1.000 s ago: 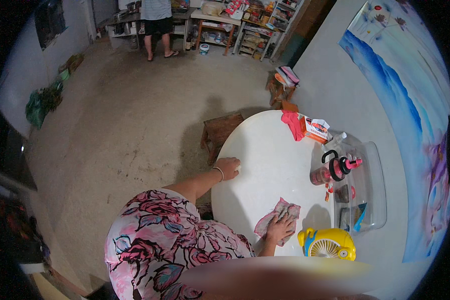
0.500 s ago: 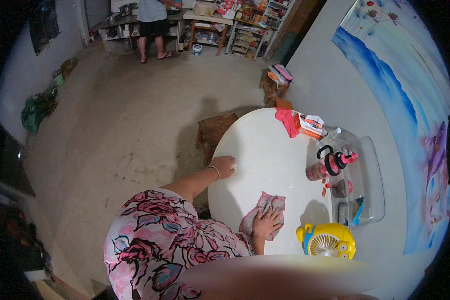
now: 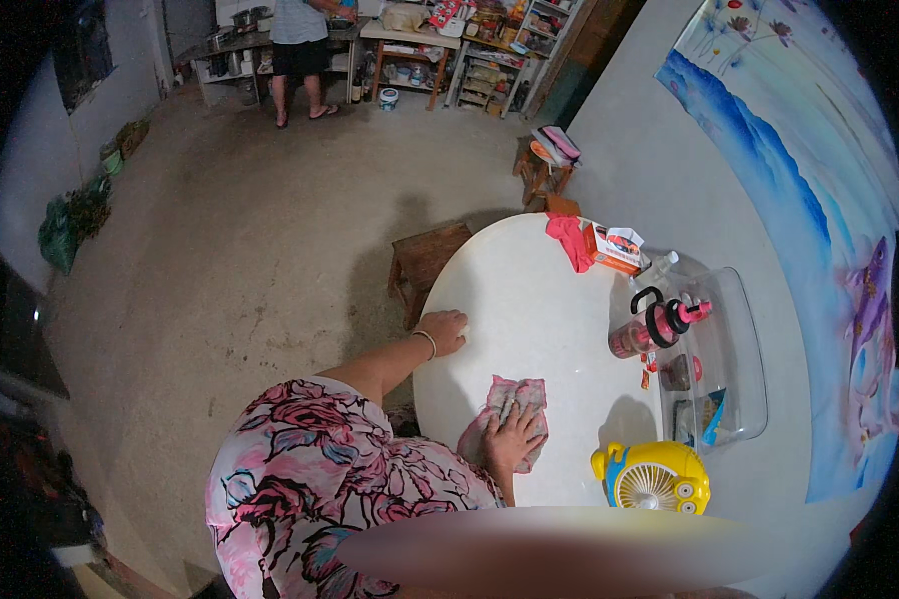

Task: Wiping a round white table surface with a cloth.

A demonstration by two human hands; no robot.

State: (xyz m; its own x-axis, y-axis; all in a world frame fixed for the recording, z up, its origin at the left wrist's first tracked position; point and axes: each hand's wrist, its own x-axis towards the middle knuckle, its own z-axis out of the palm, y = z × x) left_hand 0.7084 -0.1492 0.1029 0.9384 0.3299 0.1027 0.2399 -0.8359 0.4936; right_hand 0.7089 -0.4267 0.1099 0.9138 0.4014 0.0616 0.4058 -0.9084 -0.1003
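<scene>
My right hand (image 3: 511, 439) lies flat with spread fingers on a greyish cloth with a pink edge (image 3: 517, 392), pressing it against the white round table (image 3: 559, 339). Part of the cloth is hidden under that hand. At the table's left edge rests my left hand (image 3: 443, 332), a bracelet on its wrist. Its fingers are curled, and a small pale bit shows beside the fingertips; I cannot make out what it is. A yellow fan (image 3: 654, 479) with a cartoon face stands to the right of the cloth.
A pink bottle with a black handle (image 3: 644, 334) stands at the table's right, by a clear plastic bin (image 3: 744, 359). Toward the far edge are a red cloth (image 3: 571, 240) and a tissue box (image 3: 612, 248). A wooden stool (image 3: 425, 262) adjoins the table. Another person (image 3: 300, 60) stands far off.
My right hand and the cloth under it have slid a little to the left across the table. My left hand has stayed at the table's edge.
</scene>
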